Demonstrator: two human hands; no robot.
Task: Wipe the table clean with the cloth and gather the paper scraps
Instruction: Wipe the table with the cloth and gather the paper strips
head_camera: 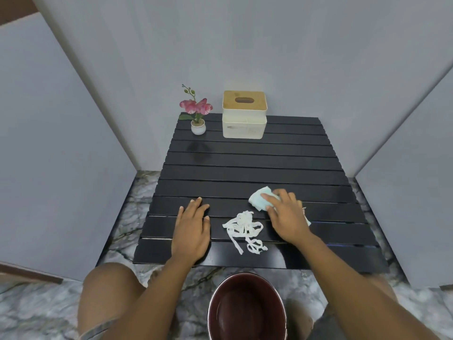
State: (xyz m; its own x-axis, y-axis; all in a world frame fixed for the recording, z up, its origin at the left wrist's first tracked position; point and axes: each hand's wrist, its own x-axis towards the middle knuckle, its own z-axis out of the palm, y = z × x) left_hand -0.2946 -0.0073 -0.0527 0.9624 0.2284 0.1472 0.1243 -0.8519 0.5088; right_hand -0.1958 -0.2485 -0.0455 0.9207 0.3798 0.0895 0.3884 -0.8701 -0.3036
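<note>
A low black slatted table (pixel 245 168) stands in front of me. My right hand (pixel 285 217) presses a pale green-white cloth (pixel 258 198) flat on the table's near right part; the cloth shows past my fingers on the left and under my wrist on the right. A tangle of white paper scraps (pixel 245 229) lies just left of that hand, near the front edge. My left hand (pixel 192 229) rests flat on the table left of the scraps, fingers spread, holding nothing.
A white tissue box with a wooden lid (pixel 244 115) and a small potted pink orchid (pixel 197 114) stand at the table's far edge. A dark red bin (pixel 246 307) sits on the marble floor between my knees. Grey walls close in on three sides.
</note>
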